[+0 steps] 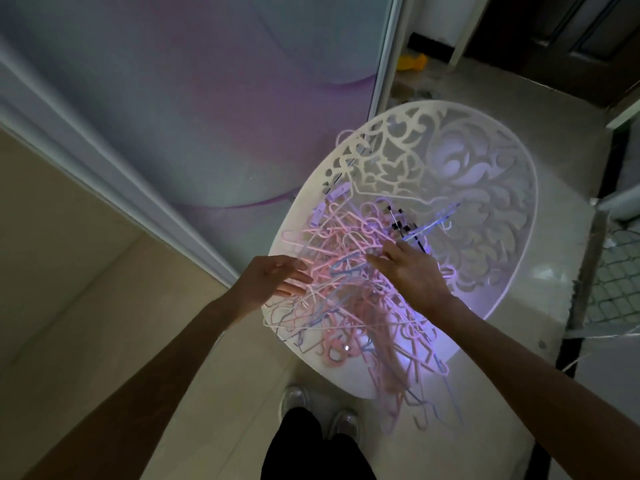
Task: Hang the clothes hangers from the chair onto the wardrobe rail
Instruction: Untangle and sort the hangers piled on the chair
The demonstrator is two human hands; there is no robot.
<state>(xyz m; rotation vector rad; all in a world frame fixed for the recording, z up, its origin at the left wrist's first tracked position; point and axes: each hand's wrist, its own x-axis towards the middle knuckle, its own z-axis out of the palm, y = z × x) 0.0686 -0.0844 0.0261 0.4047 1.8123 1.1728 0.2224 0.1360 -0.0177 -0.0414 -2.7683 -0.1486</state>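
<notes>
A tangled heap of pink, blue and white clothes hangers [346, 271] fills the seat of a white chair [485, 188] with a cut-out floral back. Some hangers spill over the chair's front edge. My left hand [273, 280] hovers at the heap's left side, fingers straight and spread, holding nothing. My right hand [410, 268] reaches into the middle of the heap, palm down, fingertips among the pink hangers; whether it pinches one is hidden. A black clip hanger [403, 226] lies just beyond my right hand. The wardrobe rail is out of view.
A sliding wardrobe door [194, 98] with a purple-grey pattern stands to the left behind the chair. My feet [318, 407] stand on the pale tiled floor right before the chair. A yellow object [412, 62] lies on the floor far back. A dark threshold strip [588, 271] runs on the right.
</notes>
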